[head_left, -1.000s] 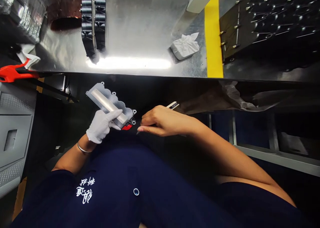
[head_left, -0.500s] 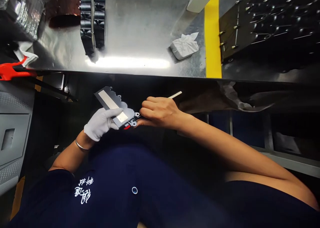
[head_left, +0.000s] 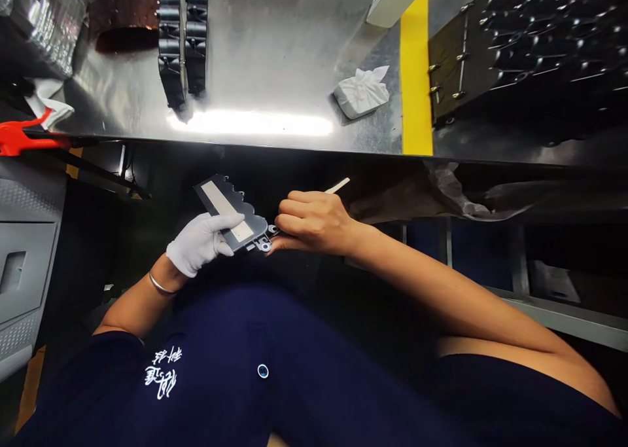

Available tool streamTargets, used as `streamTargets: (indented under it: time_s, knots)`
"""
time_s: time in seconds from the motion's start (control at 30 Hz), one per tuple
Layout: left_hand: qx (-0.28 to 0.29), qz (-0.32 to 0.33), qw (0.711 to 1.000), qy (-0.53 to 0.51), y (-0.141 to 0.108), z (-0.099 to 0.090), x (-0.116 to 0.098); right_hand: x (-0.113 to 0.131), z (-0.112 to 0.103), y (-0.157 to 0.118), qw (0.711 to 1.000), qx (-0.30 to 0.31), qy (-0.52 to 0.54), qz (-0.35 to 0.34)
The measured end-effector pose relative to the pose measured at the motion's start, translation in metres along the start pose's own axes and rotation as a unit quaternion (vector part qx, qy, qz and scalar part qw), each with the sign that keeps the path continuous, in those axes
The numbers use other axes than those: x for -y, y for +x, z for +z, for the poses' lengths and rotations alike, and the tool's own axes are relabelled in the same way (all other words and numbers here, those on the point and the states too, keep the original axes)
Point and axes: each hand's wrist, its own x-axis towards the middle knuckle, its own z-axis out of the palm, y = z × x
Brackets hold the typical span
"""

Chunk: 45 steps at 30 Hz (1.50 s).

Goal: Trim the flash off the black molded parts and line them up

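Observation:
My left hand [head_left: 199, 243], in a white glove, is closed on a dark grey plastic part [head_left: 255, 226], with the thumb on its face. One long edge of the part is scalloped, a pale strip [head_left: 220, 201] runs along its face, and small ring-shaped lugs stick out at its right end. My right hand [head_left: 314, 221], bare, is closed round a slim white stick-like tool [head_left: 338, 186]. Only the tool's rear end shows above the knuckles; its tip is hidden. The right fingertips are at the lugs of the part.
Above my hands runs a metal bench [head_left: 275, 61]. On it stand dark ribbed parts [head_left: 184, 41], a white cloth-wrapped block [head_left: 362, 93], yellow tape [head_left: 416, 74] and many black parts [head_left: 549, 48]. A red-handled item [head_left: 19, 138] juts out at left, above a grey cabinet [head_left: 29, 257].
The plastic part has shifted slightly right and down in my left hand's grip. The tool's rear end has moved a little left. A red spot below the part no longer shows.

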Motion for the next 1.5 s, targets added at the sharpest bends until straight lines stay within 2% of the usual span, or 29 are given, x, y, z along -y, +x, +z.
streamTargets:
  time_s: [0.13, 0.17, 0.23, 0.27, 0.3, 0.33, 0.4, 0.47, 0.53, 0.6, 0.63, 0.67, 0.7, 0.73, 0.77, 0.83, 0.97, 1.1, 1.2, 1.27, 1.37, 1.43, 1.5]
  knots:
    - [-0.001, 0.002, 1.000, -0.019, 0.001, -0.003, 0.001, 0.002, -0.005, 0.001, 0.998, 0.018, 0.060, 0.014]
    - [0.000, 0.013, 0.999, -0.034, 0.001, -0.003, 0.001, -0.005, -0.008, -0.001, 0.998, 0.002, 0.056, 0.036]
    - [-0.008, 0.063, 0.996, -0.059, -0.001, -0.002, 0.000, -0.034, -0.015, -0.007, 0.987, -0.087, 0.009, 0.137]
    - [-0.018, 0.100, 0.993, -0.063, -0.002, -0.001, 0.000, -0.055, -0.019, -0.011, 0.964, -0.161, -0.025, 0.209]
    - [-0.030, 0.138, 0.988, -0.063, -0.004, 0.001, -0.001, -0.079, -0.023, -0.016, 0.929, -0.220, -0.065, 0.289]
    - [-0.042, 0.173, 0.982, -0.063, -0.005, 0.003, -0.001, -0.105, -0.026, -0.021, 0.899, -0.243, -0.093, 0.352]
    - [-0.068, 0.230, 0.969, -0.064, -0.005, 0.006, -0.001, -0.148, -0.028, -0.027, 0.851, -0.243, -0.117, 0.452]
    - [-0.096, 0.269, 0.956, -0.066, -0.004, 0.007, 0.001, -0.165, -0.023, -0.024, 0.834, -0.225, -0.095, 0.495]
    - [-0.121, 0.290, 0.947, -0.064, 0.000, 0.008, 0.003, -0.147, -0.014, -0.014, 0.849, -0.261, -0.064, 0.454]
    - [-0.142, 0.302, 0.941, -0.054, 0.003, 0.008, 0.005, -0.102, -0.003, 0.000, 0.885, -0.312, -0.028, 0.346]
    - [-0.149, 0.308, 0.939, -0.044, 0.004, 0.008, 0.004, -0.076, 0.001, 0.006, 0.917, -0.295, 0.008, 0.268]
    - [-0.156, 0.314, 0.936, -0.033, 0.004, 0.009, 0.004, -0.050, 0.004, 0.011, 0.947, -0.253, 0.040, 0.195]
    - [-0.161, 0.317, 0.934, -0.022, 0.003, 0.010, 0.002, -0.028, 0.006, 0.015, 0.966, -0.202, 0.051, 0.151]
    - [-0.165, 0.314, 0.935, -0.015, 0.002, 0.011, 0.001, -0.012, 0.006, 0.018, 0.975, -0.171, 0.049, 0.134]
    - [-0.170, 0.307, 0.936, -0.012, 0.000, 0.013, -0.002, 0.000, 0.006, 0.020, 0.975, -0.165, 0.039, 0.141]
    - [-0.181, 0.288, 0.940, -0.016, -0.005, 0.017, -0.006, 0.008, 0.006, 0.021, 0.975, -0.158, 0.021, 0.153]
    - [-0.163, 0.275, 0.947, -0.017, -0.007, 0.018, -0.007, -0.005, 0.004, 0.019, 0.986, -0.119, 0.018, 0.115]
    - [-0.112, 0.267, 0.956, -0.047, -0.005, 0.013, -0.001, -0.011, 0.002, 0.020, 0.952, -0.196, -0.046, 0.229]
    - [-0.097, 0.276, 0.955, -0.050, -0.007, 0.011, 0.001, -0.016, -0.001, 0.016, 0.943, -0.218, -0.047, 0.247]
    - [-0.084, 0.275, 0.956, -0.058, -0.008, 0.010, -0.001, -0.036, -0.004, 0.011, 0.928, -0.256, -0.047, 0.266]
    - [-0.058, 0.266, 0.958, -0.092, -0.008, 0.009, -0.003, -0.089, -0.009, -0.001, 0.889, -0.311, -0.070, 0.328]
    - [-0.049, 0.258, 0.959, -0.106, -0.008, 0.009, -0.004, -0.121, -0.011, -0.008, 0.864, -0.310, -0.085, 0.388]
    - [-0.047, 0.239, 0.963, -0.113, -0.008, 0.008, -0.005, -0.132, -0.012, -0.011, 0.843, -0.307, -0.101, 0.429]
